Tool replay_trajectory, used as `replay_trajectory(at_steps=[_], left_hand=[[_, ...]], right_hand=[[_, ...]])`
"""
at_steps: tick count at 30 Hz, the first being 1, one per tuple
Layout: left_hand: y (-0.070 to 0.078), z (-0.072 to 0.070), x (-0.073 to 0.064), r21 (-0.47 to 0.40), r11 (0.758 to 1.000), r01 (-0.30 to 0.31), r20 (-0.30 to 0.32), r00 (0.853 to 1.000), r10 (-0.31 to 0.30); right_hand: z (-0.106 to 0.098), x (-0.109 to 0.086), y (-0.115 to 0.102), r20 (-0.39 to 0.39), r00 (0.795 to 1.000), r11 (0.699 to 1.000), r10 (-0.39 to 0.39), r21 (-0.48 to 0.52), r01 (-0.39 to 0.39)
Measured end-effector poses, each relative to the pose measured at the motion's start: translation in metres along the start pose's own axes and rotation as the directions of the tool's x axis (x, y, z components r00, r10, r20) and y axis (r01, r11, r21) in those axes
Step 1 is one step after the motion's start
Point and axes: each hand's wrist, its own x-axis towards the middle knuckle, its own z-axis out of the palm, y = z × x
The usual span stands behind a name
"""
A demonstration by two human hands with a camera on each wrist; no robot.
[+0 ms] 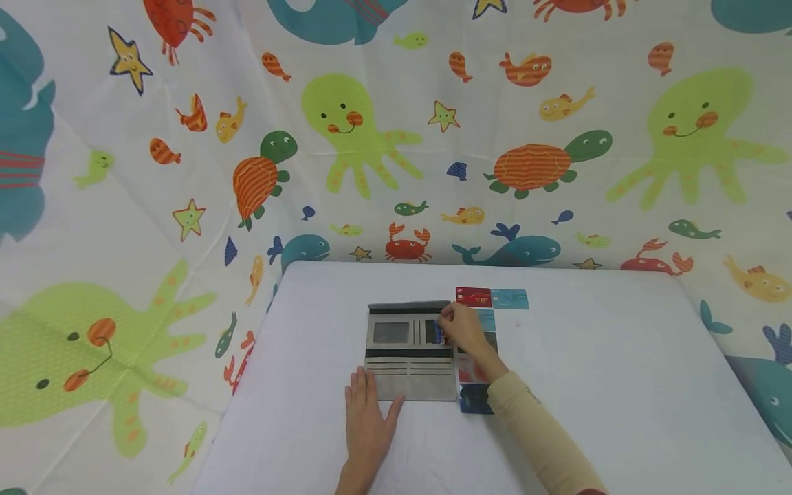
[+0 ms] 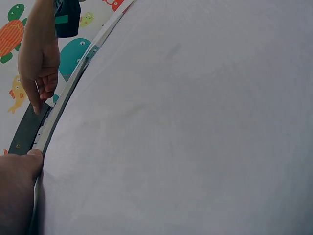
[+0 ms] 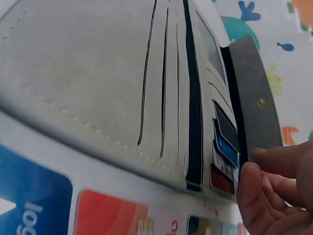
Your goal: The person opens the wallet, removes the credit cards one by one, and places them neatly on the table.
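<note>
A grey wallet (image 1: 386, 388) lies unfolded on the white table, with slots on both panels and a clear window. Several cards (image 3: 227, 152), black, blue, whitish and red, sit staggered in its upper-panel slots. My right hand (image 1: 464, 328) is at those cards' edge, its thumb and bent forefinger pinching there; the fingers partly hide the spot. Flat and spread, my left hand (image 1: 369, 419) rests at the wallet's lower left edge, its thumb along the bottom. The left wrist view catches only part of the left hand (image 2: 17, 188), beside the wallet's edge.
To the wallet's right runs a column of loose cards, with a red VIP card (image 1: 473, 297) and a teal card (image 1: 510, 299) at the top and a dark blue card (image 1: 475, 399) at the bottom. A sea-animal curtain (image 1: 396, 155) hangs behind the table (image 1: 619, 385).
</note>
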Motion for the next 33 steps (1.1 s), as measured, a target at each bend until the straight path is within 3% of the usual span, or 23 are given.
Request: replay_trajectory(at_steps=[11,22,33], left_hand=[[0.0,-0.001,0.0,0.013,1.0,0.018,0.034,0.999,-0.018],[0.0,-0.001,0.001,0.02,1.0,0.016,0.046,0.999,-0.016],[0.0,0.0,0.0,0.007,1.0,-0.011,-0.006,1.0,0.011]], right_hand=[[0.01,0.004,-0.009,0.133,0.989,0.998,0.056,-0.025,-0.054],[0.012,0.005,-0.015,0.144,0.989,0.997,0.015,-0.072,-0.004],[0.011,0.008,-0.024,0.187,0.982,0.98,0.006,-0.195,0.031]])
